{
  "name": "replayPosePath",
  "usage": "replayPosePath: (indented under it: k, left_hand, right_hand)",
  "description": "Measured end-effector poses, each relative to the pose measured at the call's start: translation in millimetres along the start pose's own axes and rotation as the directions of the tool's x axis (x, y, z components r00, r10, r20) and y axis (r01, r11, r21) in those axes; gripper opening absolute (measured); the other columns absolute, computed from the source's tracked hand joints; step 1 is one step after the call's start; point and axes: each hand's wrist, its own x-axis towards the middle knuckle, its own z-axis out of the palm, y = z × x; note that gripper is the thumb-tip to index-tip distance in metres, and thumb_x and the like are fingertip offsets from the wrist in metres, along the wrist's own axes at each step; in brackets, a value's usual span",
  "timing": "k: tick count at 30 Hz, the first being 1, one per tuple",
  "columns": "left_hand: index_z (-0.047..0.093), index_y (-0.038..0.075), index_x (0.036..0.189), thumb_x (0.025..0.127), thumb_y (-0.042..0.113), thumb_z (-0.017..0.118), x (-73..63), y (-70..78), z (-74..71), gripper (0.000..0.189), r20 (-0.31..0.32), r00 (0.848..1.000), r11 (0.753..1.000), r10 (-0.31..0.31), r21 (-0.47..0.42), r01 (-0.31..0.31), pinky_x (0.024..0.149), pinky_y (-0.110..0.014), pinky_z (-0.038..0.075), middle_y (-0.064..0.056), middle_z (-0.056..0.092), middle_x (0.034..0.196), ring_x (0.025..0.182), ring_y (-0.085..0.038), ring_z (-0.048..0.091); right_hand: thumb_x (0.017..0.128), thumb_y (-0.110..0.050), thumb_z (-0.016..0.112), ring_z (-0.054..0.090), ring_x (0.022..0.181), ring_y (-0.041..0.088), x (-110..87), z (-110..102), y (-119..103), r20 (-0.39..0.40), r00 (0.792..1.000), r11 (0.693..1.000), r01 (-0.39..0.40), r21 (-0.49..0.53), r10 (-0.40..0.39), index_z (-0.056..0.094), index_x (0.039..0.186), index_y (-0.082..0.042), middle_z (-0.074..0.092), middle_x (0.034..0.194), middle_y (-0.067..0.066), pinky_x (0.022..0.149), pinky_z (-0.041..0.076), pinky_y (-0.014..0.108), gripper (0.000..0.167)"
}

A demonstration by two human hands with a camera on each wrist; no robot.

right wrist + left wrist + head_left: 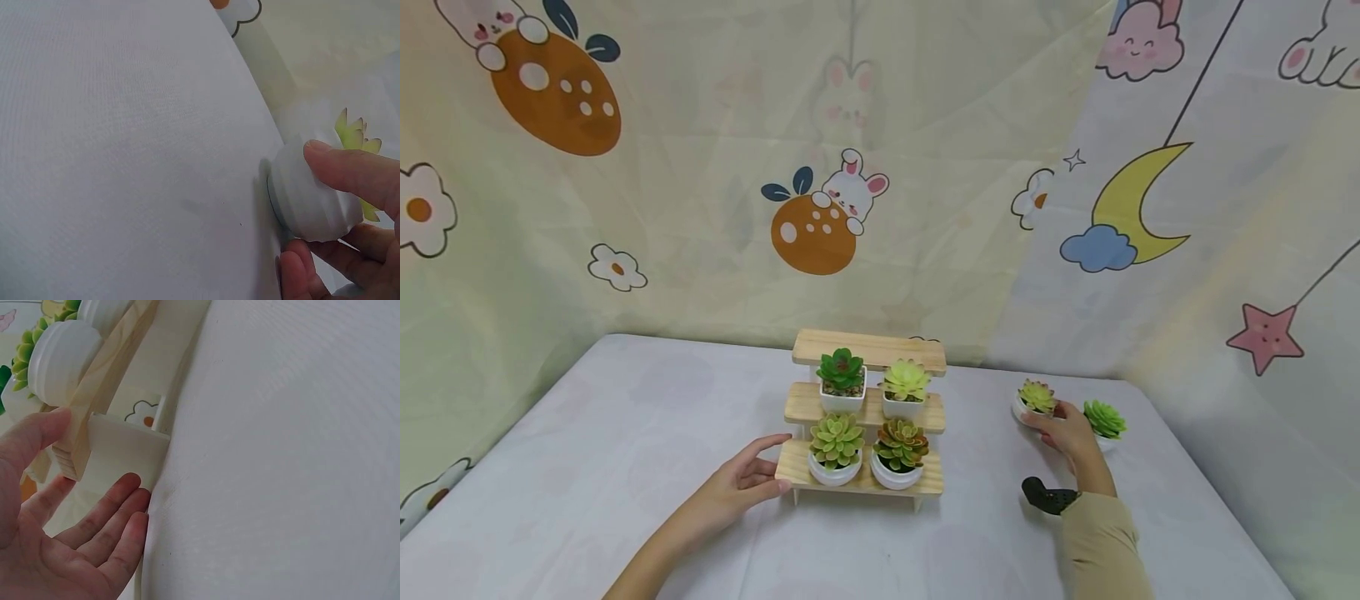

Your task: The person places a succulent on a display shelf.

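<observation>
A three-tier wooden plant stand point(868, 346) bears several potted succulents, two on the middle tier and two on the bottom one. My left hand point(730, 492) holds the bottom tier's left end; in the left wrist view the thumb point(47, 428) lies on the board's front edge and the index finger touches its end. The other fingers spread beside the stand's white leg point(128, 447). At the right, my right hand point(1067, 433) grips a potted succulent point(1036, 396) with pointed yellow-green leaves. Its round white ribbed pot point(312, 194) sits between thumb and fingers, close over the table.
Just right of the right hand stands a bright green potted succulent point(1105, 421). A black strap-like piece point(1047, 497) shows beside the right sleeve point(1101, 537). Patterned cloth point(700, 208) hangs behind the white-covered table point(647, 417).
</observation>
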Motion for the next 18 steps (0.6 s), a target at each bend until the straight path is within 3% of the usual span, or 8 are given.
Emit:
replayPosePath:
  k: [3,10,18]
  left_hand:
    - [0.032,0.018,0.144,0.087,0.027,0.066,0.3,-0.5,0.0,0.067,-0.001,1.0,1.0,-0.008,-0.005,0.008,0.082,-0.026,0.048,-0.014,0.059,0.111,0.099,-0.019,0.059]
    - [0.032,0.018,0.144,0.087,0.027,0.066,0.0,-0.8,-0.4,0.067,0.004,1.0,1.0,-0.004,-0.005,0.004,0.081,-0.026,0.047,-0.014,0.059,0.111,0.099,-0.019,0.059]
    - [0.031,0.018,0.144,0.087,0.027,0.065,-0.3,-0.5,-0.5,0.067,0.011,1.0,1.0,0.0,-0.012,0.0,0.081,-0.025,0.047,-0.014,0.059,0.111,0.1,-0.019,0.059]
  right_hand:
    - [0.085,-0.032,0.067,0.036,0.127,0.036,0.4,0.6,-0.2,0.01,1.0,1.0,0.002,-0.023,-0.002,0.011,0.146,0.006,0.017,0.149,0.028,0.098,0.042,0.037,0.091]
    - [0.085,-0.037,0.066,0.043,0.116,0.035,-0.1,2.6,0.6,-0.009,1.0,0.995,0.027,-0.099,-0.028,0.014,0.143,0.01,0.025,0.141,0.03,0.089,0.046,0.034,0.09]
    - [0.084,-0.042,0.065,0.045,0.114,0.037,-4.3,5.0,-1.4,-0.035,0.999,0.99,0.035,-0.135,-0.04,0.014,0.143,0.01,0.028,0.139,0.03,0.094,0.043,0.043,0.093]
